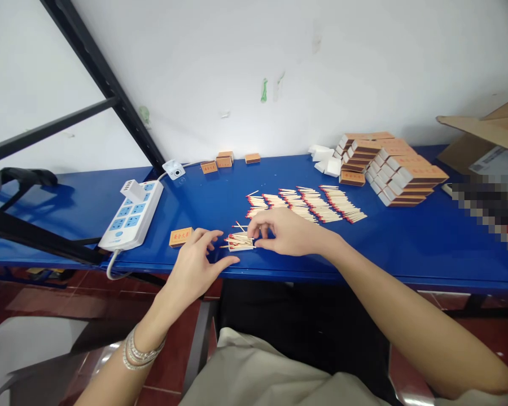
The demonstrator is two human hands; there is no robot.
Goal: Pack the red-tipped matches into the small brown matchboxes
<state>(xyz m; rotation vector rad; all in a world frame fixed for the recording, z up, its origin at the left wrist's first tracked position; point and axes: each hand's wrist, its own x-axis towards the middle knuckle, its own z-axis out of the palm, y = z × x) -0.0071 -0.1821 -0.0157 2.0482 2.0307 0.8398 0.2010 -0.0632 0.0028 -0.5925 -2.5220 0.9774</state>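
A small white matchbox tray (241, 247), heaped with red-tipped matches (238, 240), sits near the front edge of the blue table. Several of these matches lie askew, some poking past its left end. My right hand (281, 230) is at the tray's right end, thumb and curled fingers closed around match ends there; its fingertips are partly hidden. My left hand (198, 256) rests just left of the tray, thumb and fingers apart, holding nothing. Beside its knuckles lies an orange matchbox sleeve (180, 237). Behind my right hand, loose matches (305, 203) are laid out in several slanting rows.
Stacked matchboxes (400, 169) stand at the back right, with white trays (328, 160) beside them. More orange boxes (224, 159) sit along the wall. A power strip (133, 217) lies left, by a black metal frame (105, 79). A cardboard box (469, 144) is far right.
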